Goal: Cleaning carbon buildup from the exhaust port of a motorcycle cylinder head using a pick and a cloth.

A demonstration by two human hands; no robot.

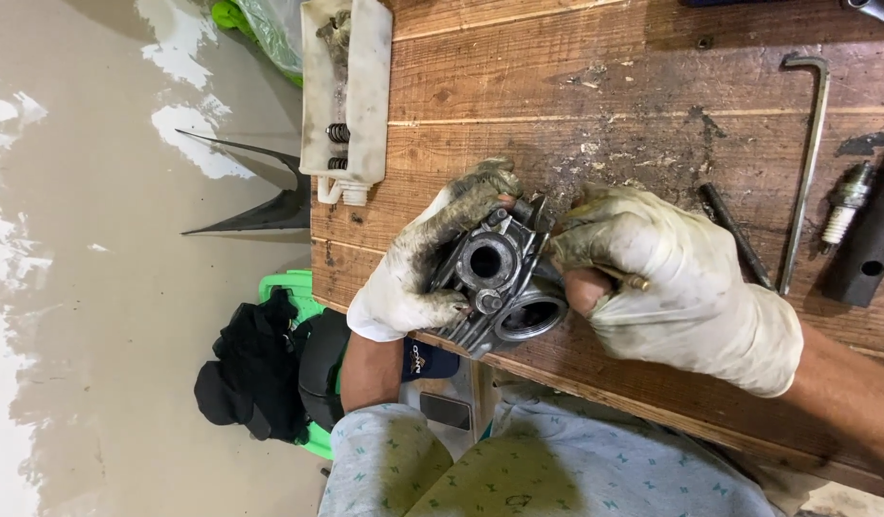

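Over wooden bench, gloved hands grip metal carburetor-like part.

The picture is bright and mostly sharp. Soft light falls evenly on the wooden bench. The wet floor shines with white glare toward ten o'clock. Small dark shadows sit under the gloved hands in the middle. The patterned cloth at six o'clock looks a little blurry.
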